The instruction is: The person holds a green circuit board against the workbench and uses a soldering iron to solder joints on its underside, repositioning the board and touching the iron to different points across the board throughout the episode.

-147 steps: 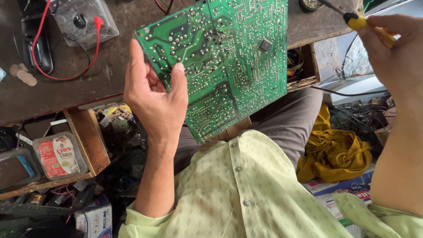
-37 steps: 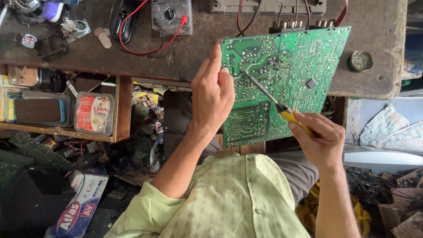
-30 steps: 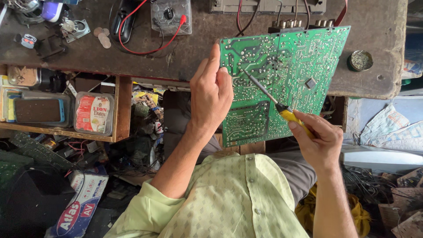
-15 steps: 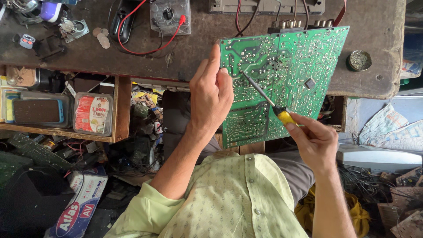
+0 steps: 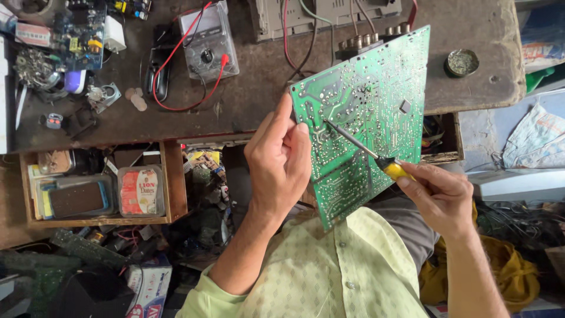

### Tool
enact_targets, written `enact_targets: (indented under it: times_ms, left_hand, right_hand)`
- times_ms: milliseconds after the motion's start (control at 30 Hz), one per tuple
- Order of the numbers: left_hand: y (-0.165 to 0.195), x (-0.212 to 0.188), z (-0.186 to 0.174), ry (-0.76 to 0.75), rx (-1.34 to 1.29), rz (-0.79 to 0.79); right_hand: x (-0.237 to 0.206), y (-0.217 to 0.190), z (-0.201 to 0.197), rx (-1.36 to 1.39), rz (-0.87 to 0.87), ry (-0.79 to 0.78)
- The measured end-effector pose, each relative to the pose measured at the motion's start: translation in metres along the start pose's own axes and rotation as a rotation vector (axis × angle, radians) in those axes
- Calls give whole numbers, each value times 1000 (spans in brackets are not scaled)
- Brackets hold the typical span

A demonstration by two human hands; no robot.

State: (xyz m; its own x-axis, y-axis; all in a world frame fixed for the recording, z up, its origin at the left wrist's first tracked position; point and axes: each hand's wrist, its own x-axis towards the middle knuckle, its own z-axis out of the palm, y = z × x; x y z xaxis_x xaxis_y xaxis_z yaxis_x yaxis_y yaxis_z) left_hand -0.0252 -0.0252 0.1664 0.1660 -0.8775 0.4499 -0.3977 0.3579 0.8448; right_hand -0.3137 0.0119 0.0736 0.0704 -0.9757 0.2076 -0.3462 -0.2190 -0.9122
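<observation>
My left hand (image 5: 278,162) grips the left edge of a green circuit board (image 5: 376,100), holding it tilted above my lap, solder side up. My right hand (image 5: 438,197) holds a yellow-handled soldering iron (image 5: 388,168). Its thin metal tip rests on the board close to my left thumb. The board's far edge, with several round connectors, leans over the front of the dark wooden workbench (image 5: 265,94).
On the bench lie a multimeter (image 5: 208,50) with red and black leads, a grey device (image 5: 318,15) with wires, small electronic parts at the left and a round tin (image 5: 461,62). An open drawer (image 5: 100,188) below holds boxes. Clutter covers the floor.
Five seconds ago the board was held high and my right hand with the iron was off to the side. The iron has come onto the board; in the last second its tip shifted slightly left.
</observation>
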Motion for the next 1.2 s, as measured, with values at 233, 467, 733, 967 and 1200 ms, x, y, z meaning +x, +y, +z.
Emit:
enact_targets:
  times_ms: [233, 467, 733, 967, 1200]
  left_hand:
    - [11, -2, 5, -13, -13, -29]
    - [-12, 3, 0, 26, 71, -43]
    - [-22, 2, 1, 51, 78, -43]
    - [-24, 1, 0, 46, 55, -42]
    - [-29, 0, -3, 40, 76, -21]
  right_hand:
    - [2, -12, -7, -79, 11, 11]
    - [-12, -58, -6, -320, -279, 179]
    - [-4, -75, -4, -440, -320, 82]
    - [0, -79, 4, -454, -301, 91]
    - [-1, -83, 4, -465, -286, 72]
